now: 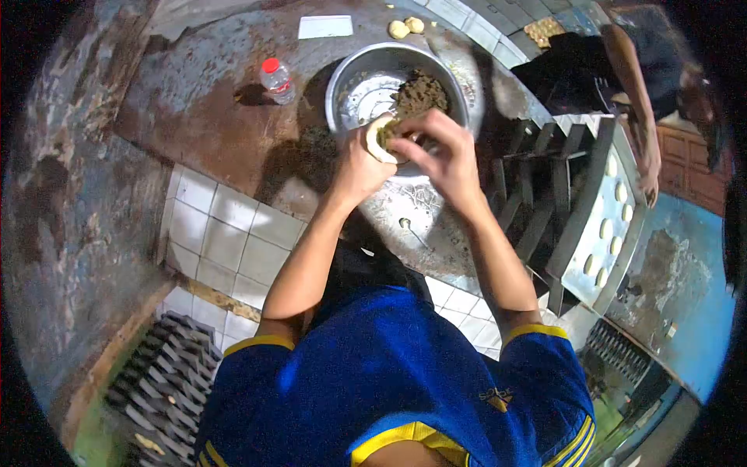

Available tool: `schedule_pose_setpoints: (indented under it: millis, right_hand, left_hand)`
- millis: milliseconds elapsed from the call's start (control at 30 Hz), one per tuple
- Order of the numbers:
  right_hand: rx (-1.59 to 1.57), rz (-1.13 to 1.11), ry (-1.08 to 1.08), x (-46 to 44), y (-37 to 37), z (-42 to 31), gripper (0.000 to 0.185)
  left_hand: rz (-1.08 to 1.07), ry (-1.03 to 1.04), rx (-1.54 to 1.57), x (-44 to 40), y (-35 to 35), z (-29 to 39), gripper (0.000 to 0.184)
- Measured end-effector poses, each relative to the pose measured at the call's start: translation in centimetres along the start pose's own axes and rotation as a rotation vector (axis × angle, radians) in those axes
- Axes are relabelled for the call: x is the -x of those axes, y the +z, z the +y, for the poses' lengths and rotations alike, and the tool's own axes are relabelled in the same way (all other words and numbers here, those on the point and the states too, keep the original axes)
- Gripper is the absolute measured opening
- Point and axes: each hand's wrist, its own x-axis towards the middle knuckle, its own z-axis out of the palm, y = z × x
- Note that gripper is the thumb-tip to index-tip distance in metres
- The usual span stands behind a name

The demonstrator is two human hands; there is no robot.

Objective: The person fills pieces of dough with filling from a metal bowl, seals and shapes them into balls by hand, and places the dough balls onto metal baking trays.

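Note:
My left hand (359,167) is closed around a piece of pale dough (376,142), curved open like a cup with brown filling inside. My right hand (454,156) is bent over the dough, its thumb and fingers pinched at the filling; the fingertips are partly hidden and a little blurred. Both hands are above the near rim of a large metal bowl (336,89). A mound of brown filling (422,93) lies in the bowl's right half.
A red-capped plastic bottle (277,82) stands left of the bowl. Dough balls (399,29) and a white rectangle (325,27) lie behind it, a spoon (406,223) in front. Right, a metal rack bears a tray (582,261) of several dough rounds, beside another person's arm (634,86).

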Motion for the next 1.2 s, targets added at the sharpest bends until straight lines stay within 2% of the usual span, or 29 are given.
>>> schedule_pose_setpoints:
  millis: [33, 67, 100, 167, 200, 267, 300, 367, 433, 467, 567, 600, 633, 733, 800, 833, 933, 967, 1033, 1100, 1167, 1200]
  right_hand:
    - [0.169, 0.043, -0.091, 0.5, -0.7, -1.0, 0.023]
    - [0.457, 0.012, -0.223, 1.4, -2.0, -0.9, 0.038]
    - [0.581, -0.011, -0.220, 1.9, -2.8, -2.5, 0.047]
    - [0.675, -0.039, -0.153, 2.9, -4.5, -4.7, 0.050]
    - [0.687, -0.017, -0.139, 3.5, -5.6, -4.9, 0.050]
    - [0.437, -0.155, -0.017, 4.7, -8.3, -5.2, 0.054]
    - [0.460, -0.188, 0.028, 5.0, -9.6, -5.8, 0.063]
    - [0.550, -0.093, -0.038, 5.3, -9.9, -7.8, 0.072]
    - [0.691, -0.181, -0.135, 6.3, -9.0, -7.2, 0.073]
    - [0.644, -0.214, -0.114, 6.7, -8.6, -6.5, 0.067]
    - [0.523, -0.201, -0.088, 7.4, -10.5, -6.7, 0.065]
    - [0.292, -0.207, -0.053, 7.5, -11.6, -6.5, 0.065]
    - [0.054, -0.190, 0.007, 7.5, -12.1, -6.3, 0.069]
    - [0.292, -0.173, -0.057, 7.5, -11.1, -7.6, 0.069]
    - [0.540, -0.190, -0.144, 7.7, -9.8, -7.5, 0.074]
    - [0.541, -0.191, -0.149, 7.8, -10.0, -7.3, 0.074]
    - [0.314, 0.005, -0.101, 7.8, -10.5, -7.3, 0.082]
    - [0.310, 0.004, -0.097, 7.4, -10.5, -7.9, 0.082]
    - [0.305, -0.065, -0.087, 6.6, -10.0, -9.0, 0.083]
    - [0.324, -0.094, -0.096, 6.3, -9.9, -8.2, 0.082]
    - [0.082, -0.179, -0.021, 5.9, -10.5, -8.2, 0.071]
    - [0.068, -0.096, 0.009, 5.9, -10.5, -8.4, 0.051]
  left_hand:
    - [-0.038, 0.026, 0.058, -0.4, 0.6, 0.9, 0.035]
    - [-0.024, 0.059, 0.071, -0.5, 1.3, 1.3, 0.033]
    - [-0.010, 0.096, 0.083, -0.7, 1.9, 1.7, 0.033]
    - [-0.053, 0.008, 0.195, -0.8, 2.6, 2.9, 0.028]
    - [-0.124, 0.012, 0.112, -0.8, 2.3, 3.5, 0.029]
    - [-0.206, 0.029, 0.023, -0.7, 2.5, 4.6, 0.031]
    - [-0.294, -0.009, 0.036, -0.7, 2.8, 4.6, 0.033]
    - [-0.391, -0.043, 0.042, -0.5, 3.4, 5.2, 0.035]
    - [-0.419, 0.047, 0.073, -0.3, 3.5, 6.0, 0.038]
    - [-0.432, -0.052, 0.057, -0.4, 3.2, 7.1, 0.038]
    - [-0.509, -0.054, 0.096, -0.7, 2.6, 6.8, 0.037]
    - [-0.483, -0.099, 0.238, -0.3, 2.9, 6.7, 0.037]
    - [-0.488, -0.101, 0.236, -0.2, 2.9, 6.7, 0.037]
    - [-0.563, -0.062, 0.195, -0.6, 2.6, 7.2, 0.040]
    - [-0.527, -0.034, 0.171, -0.5, 2.5, 8.3, 0.041]
    - [-0.489, -0.009, 0.151, -0.5, 2.5, 8.5, 0.043]
    - [-0.557, -0.003, 0.064, -0.6, 1.9, 7.6, 0.046]
    - [-0.594, 0.031, 0.018, -0.4, 2.0, 7.4, 0.046]
    - [-0.672, -0.027, 0.036, -0.1, 2.1, 8.5, 0.045]
    - [-0.752, -0.013, -0.133, 0.0, 2.4, 9.6, 0.043]
    - [-0.770, -0.056, -0.088, -0.3, 1.8, 11.7, 0.045]
    - [-0.834, -0.070, -0.152, -0.6, 1.4, 12.7, 0.047]
